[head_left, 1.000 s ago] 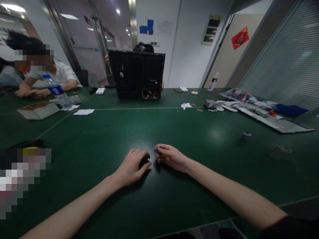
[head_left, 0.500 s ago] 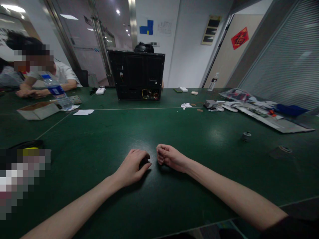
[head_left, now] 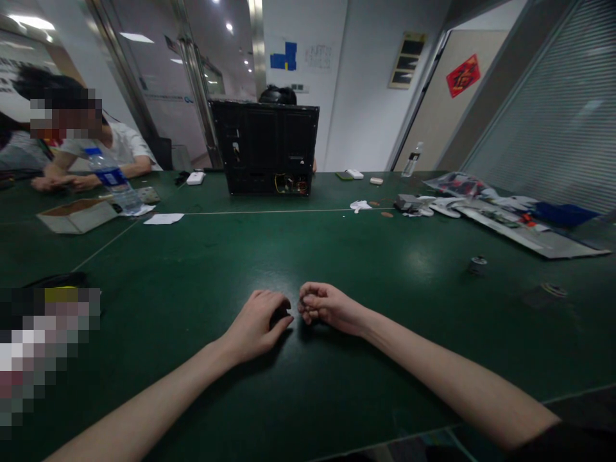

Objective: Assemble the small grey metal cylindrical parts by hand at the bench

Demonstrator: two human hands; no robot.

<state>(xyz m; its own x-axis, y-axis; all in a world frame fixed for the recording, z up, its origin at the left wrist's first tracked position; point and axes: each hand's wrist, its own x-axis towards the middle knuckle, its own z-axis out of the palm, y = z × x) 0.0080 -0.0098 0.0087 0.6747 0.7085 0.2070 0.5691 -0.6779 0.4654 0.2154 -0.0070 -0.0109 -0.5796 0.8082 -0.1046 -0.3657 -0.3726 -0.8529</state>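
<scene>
Both my hands rest near the middle of a dark green table, almost touching. My left hand lies knuckles up with its fingers curled over a small dark thing that I cannot make out. My right hand is curled with fingertips pinched together next to the left thumb; what it holds, if anything, is too small to tell. Both forearms stretch back toward me across the table.
A black upright equipment case stands at the far side with a person behind it. A seated person's arms, a water bottle and a cardboard box are far left. Parts and boards lie at right, a small metal piece nearer.
My right hand drew back a little, then returned beside the left thumb. The left hand stayed put. The hand on the case's left edge has gone.
</scene>
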